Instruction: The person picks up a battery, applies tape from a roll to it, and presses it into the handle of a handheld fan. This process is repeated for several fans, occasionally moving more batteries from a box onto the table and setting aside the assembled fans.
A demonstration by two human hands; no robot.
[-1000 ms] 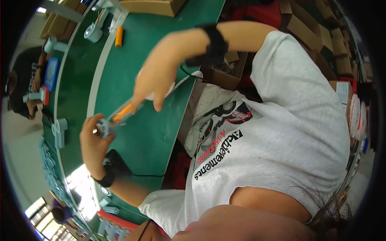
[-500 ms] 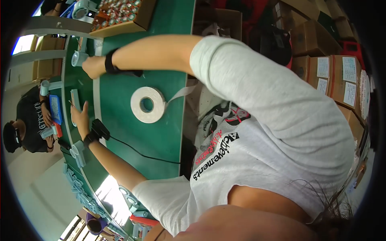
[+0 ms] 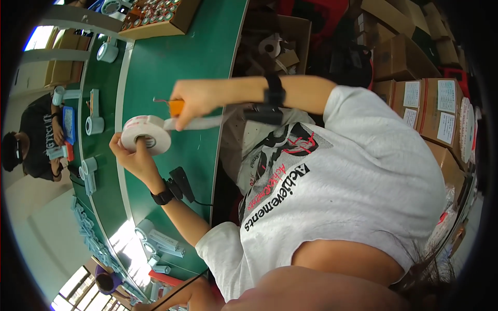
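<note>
My left hand (image 3: 137, 158) grips a roll of white tape (image 3: 162, 136), with a finger or thumb in its core, tilted above the green table (image 3: 171, 59). From the roll a loose strip runs behind or under my right hand (image 3: 194, 101) toward the table edge. My right hand is closed on a small orange block (image 3: 176, 107) with thin red wires, perhaps a battery pack; its fingers are also at the strip, and whether they pinch it is hard to see. Black bands with dark boxes sit on both wrists.
A cardboard box of orange cells (image 3: 179, 26) stands at the table's top end. Pale blue round-headed devices (image 3: 94, 124) lie along the far strip. A co-worker (image 3: 39, 137) sits across, beside a blue tray (image 3: 68, 124). An open carton (image 3: 293, 44) and stacked boxes (image 3: 399, 57) are beyond the table edge.
The tape roll, lying on the table before, is now lifted in my left hand. My right hand has come back from the far strip and now holds the orange block by the tape.
</note>
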